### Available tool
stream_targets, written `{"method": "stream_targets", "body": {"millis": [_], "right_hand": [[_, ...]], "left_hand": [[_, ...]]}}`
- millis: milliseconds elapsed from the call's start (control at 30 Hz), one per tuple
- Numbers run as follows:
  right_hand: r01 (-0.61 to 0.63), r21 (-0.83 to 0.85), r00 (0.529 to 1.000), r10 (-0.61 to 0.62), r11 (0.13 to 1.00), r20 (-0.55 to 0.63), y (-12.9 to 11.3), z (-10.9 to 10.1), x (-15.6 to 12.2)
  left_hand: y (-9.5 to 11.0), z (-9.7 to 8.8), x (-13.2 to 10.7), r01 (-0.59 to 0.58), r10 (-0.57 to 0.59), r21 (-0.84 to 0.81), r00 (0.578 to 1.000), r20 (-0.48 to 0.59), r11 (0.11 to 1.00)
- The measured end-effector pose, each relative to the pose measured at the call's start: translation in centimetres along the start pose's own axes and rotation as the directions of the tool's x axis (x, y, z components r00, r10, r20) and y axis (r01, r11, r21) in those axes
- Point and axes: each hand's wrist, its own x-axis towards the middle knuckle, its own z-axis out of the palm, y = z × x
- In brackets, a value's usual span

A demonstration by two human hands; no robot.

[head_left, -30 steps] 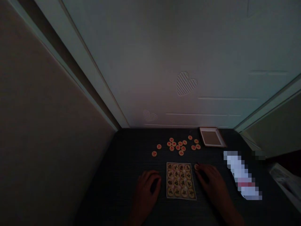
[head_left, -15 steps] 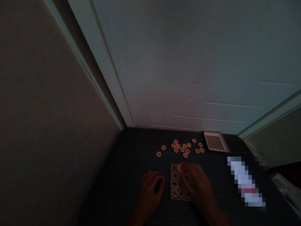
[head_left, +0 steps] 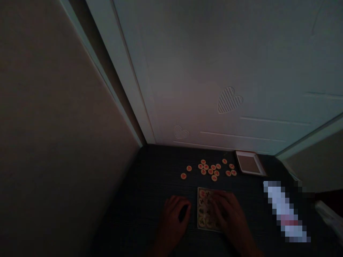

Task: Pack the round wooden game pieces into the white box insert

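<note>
A shallow square box holds rows of round xiangqi pieces, most with dark characters. At its upper left corner lies a piece with a red character. My right hand is bent over the right part of the box and covers it. Its thumb and fingers are drawn together close above the pieces; what is between them is hidden. To the left of the box, my left hand rests by the table, its fingers curled round to the thumb in a loop, with no object showing in it.
Several loose xiangqi pieces with red characters lie behind the box on the dark table. A box lid lies at the back right, near a pixelated pale strip. A white panel with heart reliefs rises behind the table.
My right hand held a xiangqi piece at the box's top row; now its fingertips are slightly farther right and lower over the box. A red character now shows at the upper left corner.
</note>
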Motion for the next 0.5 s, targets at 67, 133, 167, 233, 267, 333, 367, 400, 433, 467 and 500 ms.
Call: {"method": "stream_targets", "body": {"millis": [67, 133, 167, 233, 267, 333, 367, 400, 433, 467, 500], "right_hand": [[-0.065, -0.004, 0.997, 0.065, 0.998, -0.028, 1.5, -1.0, -1.4], [-0.138, -0.027, 0.988, 0.135, 0.99, -0.067, 3.3, -2.1, -3.1], [-0.168, -0.042, 0.983, 0.164, 0.985, -0.083, 4.1, -2.5, -4.0], [-0.218, -0.07, 0.972, 0.21, 0.973, -0.103, 5.7, -3.3, -5.9], [-0.24, -0.083, 0.967, 0.23, 0.967, -0.109, 6.3, -3.5, -6.7], [-0.27, -0.095, 0.958, 0.257, 0.958, -0.131, 7.2, -3.7, -7.9], [-0.278, -0.094, 0.954, 0.263, 0.956, -0.141, 7.4, -3.8, -8.3], [-0.281, -0.087, 0.952, 0.267, 0.956, -0.149, 7.4, -3.8, -8.6], [-0.283, -0.078, 0.95, 0.269, 0.956, -0.158, 7.4, -3.8, -8.7], [-0.286, -0.067, 0.948, 0.272, 0.956, -0.166, 7.2, -3.8, -8.6], [-0.293, -0.056, 0.945, 0.28, 0.954, -0.172, 7.1, -3.9, -8.5]], "left_hand": [[0.1, -0.1, 0.1, 0.016, -0.016, -0.011, 1.0, 0.012, 1.0], [0.4, -0.1, 0.5, 0.043, -0.043, -0.035, 0.999, 0.01, 0.998], [0.8, -0.1, 0.9, 0.055, -0.055, -0.052, 0.998, 0.007, 0.997], [1.6, 0.1, 2.0, 0.064, -0.064, -0.08, 0.998, 0.008, 0.995], [2.2, 0.3, 2.7, 0.06, -0.059, -0.087, 0.998, 0.013, 0.994], [3.2, 0.9, 4.1, 0.05, -0.048, -0.082, 0.999, 0.022, 0.995], [3.6, 1.2, 4.8, 0.048, -0.046, -0.078, 0.999, 0.026, 0.996], [3.9, 1.6, 5.4, 0.049, -0.047, -0.074, 0.998, 0.033, 0.996], [4.0, 2.0, 5.9, 0.052, -0.049, -0.072, 0.998, 0.045, 0.996], [4.1, 2.3, 6.3, 0.057, -0.053, -0.07, 0.997, 0.058, 0.996], [4.0, 2.6, 6.5, 0.062, -0.057, -0.067, 0.996, 0.071, 0.996]]}}
